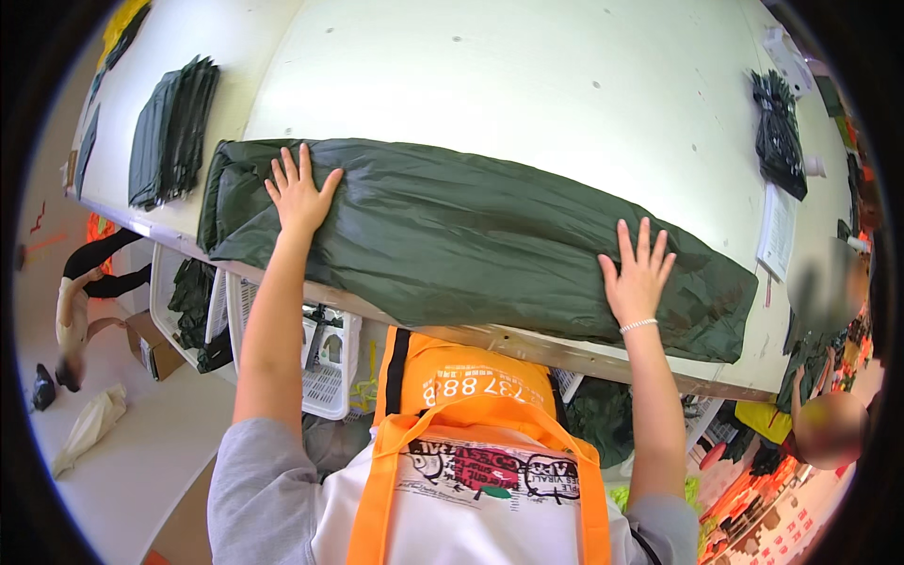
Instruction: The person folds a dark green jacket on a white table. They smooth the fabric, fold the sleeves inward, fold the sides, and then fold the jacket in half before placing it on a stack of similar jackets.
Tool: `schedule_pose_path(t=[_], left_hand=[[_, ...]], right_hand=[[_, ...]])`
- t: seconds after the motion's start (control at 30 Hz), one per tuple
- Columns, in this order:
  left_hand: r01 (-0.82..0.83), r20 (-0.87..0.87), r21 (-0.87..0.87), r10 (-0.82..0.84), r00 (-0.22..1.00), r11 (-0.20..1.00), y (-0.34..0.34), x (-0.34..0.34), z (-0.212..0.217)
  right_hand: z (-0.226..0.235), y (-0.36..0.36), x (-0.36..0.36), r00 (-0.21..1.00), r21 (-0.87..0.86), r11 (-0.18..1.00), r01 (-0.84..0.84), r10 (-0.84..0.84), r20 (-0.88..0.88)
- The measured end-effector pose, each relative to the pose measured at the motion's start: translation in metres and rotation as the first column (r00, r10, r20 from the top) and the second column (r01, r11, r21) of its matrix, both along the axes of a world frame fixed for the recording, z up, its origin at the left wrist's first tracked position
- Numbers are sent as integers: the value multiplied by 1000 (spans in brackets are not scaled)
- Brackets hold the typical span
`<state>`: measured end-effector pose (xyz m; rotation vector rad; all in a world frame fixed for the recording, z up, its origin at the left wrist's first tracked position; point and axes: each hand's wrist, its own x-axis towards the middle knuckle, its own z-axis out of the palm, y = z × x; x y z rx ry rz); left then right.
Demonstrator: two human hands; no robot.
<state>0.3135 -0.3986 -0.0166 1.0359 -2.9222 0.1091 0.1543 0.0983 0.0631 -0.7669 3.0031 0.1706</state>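
Note:
A long piece of dark green, thin, shiny fabric [471, 235], folded into a wide strip, lies along the near edge of the white table. Its surface is creased, and part of its lower side hangs at the table edge. My left hand [299, 193] presses flat on its left part with the fingers spread. Toward the right end, my right hand [637, 275] also rests flat on the fabric, fingers apart, a beaded bracelet on the wrist. Neither hand grips anything. What kind of item the folded fabric is cannot be made out.
A stack of folded dark green pieces [171, 132] lies at the table's left. At the right are a bundle of black strips or bags [779, 132] and papers [776, 231]. White plastic baskets [331, 377] stand below the edge. Other people are at both sides.

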Motion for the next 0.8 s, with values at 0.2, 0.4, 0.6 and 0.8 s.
schedule_pose_path(t=[0.2, 0.4, 0.6, 0.8], left_hand=[[18, -39, -15, -18, 999, 1000, -4, -31, -23], [3, -39, -4, -3, 999, 1000, -7, -33, -25], [19, -43, 3, -19, 999, 1000, -10, -33, -26], [91, -57, 1, -91, 994, 996, -22, -32, -37]], right_hand=[[-61, 15, -13, 990, -234, 964, 128, -110, 85], [-51, 63, -56, 809, -686, 438, 581, -405, 426], [-23, 78, -79, 291, -369, -296, 881, -277, 916], [-20, 61, -50, 766, -633, 557, 538, -636, 92]])
